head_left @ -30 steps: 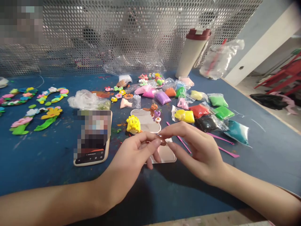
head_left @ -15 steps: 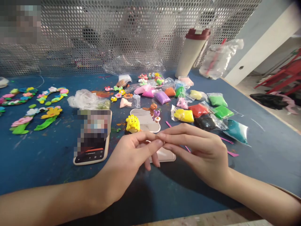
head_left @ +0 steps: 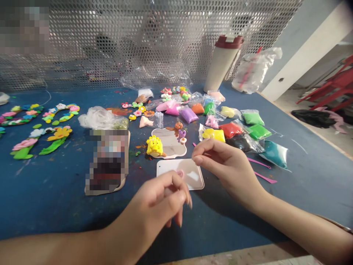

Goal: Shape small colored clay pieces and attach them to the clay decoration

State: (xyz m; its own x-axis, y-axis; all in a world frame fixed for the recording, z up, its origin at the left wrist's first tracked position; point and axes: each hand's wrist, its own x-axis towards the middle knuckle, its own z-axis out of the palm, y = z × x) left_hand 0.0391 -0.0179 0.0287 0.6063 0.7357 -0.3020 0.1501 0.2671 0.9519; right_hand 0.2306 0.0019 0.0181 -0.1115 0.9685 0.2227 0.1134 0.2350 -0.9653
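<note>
Just below the frame's centre, the left hand [head_left: 165, 200], its fingers curled, overlaps the near edge of a white rounded rectangular board [head_left: 195, 176] bearing a small pink disc [head_left: 180, 173]. Right of centre, the right hand [head_left: 227, 165] has thumb and index fingertips close together. A knobbly yellow clay figure [head_left: 154, 145] sits at the left edge of a white-rimmed scalloped plate [head_left: 171, 143]. A cream tumbler with a maroon lid [head_left: 222, 66] stands upper right.

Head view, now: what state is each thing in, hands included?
Left hand: fingers curled; grip unclear
Right hand: thumb and forefinger close; contents unclear
White rectangular plaque: flat, pink piece on it
Scalloped plaque: flat, clay figures at its edge
Red clay: bagged
Lower pink modelling tool: lying down
Phone: face up
Tumbler: standing, lid on
</note>
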